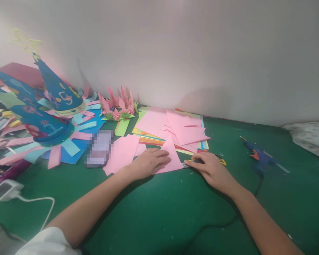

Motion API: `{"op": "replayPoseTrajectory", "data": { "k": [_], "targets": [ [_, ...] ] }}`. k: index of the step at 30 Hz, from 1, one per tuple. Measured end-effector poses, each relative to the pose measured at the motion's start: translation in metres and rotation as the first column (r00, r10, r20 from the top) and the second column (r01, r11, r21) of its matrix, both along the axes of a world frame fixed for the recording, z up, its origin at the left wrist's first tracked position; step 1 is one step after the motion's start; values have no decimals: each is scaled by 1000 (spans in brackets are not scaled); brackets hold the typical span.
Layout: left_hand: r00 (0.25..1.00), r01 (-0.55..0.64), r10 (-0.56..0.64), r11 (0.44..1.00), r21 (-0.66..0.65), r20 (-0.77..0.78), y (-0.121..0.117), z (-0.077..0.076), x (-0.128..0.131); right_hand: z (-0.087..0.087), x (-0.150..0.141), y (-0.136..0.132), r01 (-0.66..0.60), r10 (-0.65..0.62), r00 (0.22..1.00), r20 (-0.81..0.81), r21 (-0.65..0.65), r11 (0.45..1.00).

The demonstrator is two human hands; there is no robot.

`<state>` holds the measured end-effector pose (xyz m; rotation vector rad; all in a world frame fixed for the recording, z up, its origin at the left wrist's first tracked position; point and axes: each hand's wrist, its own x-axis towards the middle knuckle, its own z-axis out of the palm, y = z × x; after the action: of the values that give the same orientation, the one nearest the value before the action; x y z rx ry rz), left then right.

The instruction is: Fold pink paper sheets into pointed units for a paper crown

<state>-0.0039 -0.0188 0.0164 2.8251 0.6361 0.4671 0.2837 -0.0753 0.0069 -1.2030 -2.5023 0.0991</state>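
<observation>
My left hand (150, 163) lies flat with its fingers stretched over a pink paper piece (170, 150), pressing it to the green table. My right hand (214, 171) is closed around a utility knife (223, 161); its yellow end shows behind the fingers and a grey tip at the paper's right corner. Most of the knife is hidden under the hand. More pink sheets (124, 150) lie left of my left hand. Beyond both hands, pink sheets (155, 120) rest on a stack of coloured paper.
A blurred-out phone (99, 148) lies on the left. Blue cone hats (50, 124) with paper strips and a pink folded-paper crown (119, 104) stand at the back left. A blue glue gun (260, 156) with a black cord lies right. A white charger (6, 190) sits near left.
</observation>
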Motion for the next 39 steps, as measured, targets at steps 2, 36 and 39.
{"op": "replayPoseTrajectory", "data": {
  "k": [2, 36, 39],
  "targets": [
    [1000, -9, 9, 1000, 11, -27, -1, -2, 0, -1, 0, 0, -3, 3, 1000, 0, 6, 1000],
    [998, -56, 58, 996, -72, 29, 1, -2, -1, 3, 2, -7, -55, 56, 998, 20, -34, 998],
    [998, -57, 59, 995, -76, 34, 0, -2, -1, 2, 3, -9, -62, 63, 998, 24, -40, 997]
  ]
}}
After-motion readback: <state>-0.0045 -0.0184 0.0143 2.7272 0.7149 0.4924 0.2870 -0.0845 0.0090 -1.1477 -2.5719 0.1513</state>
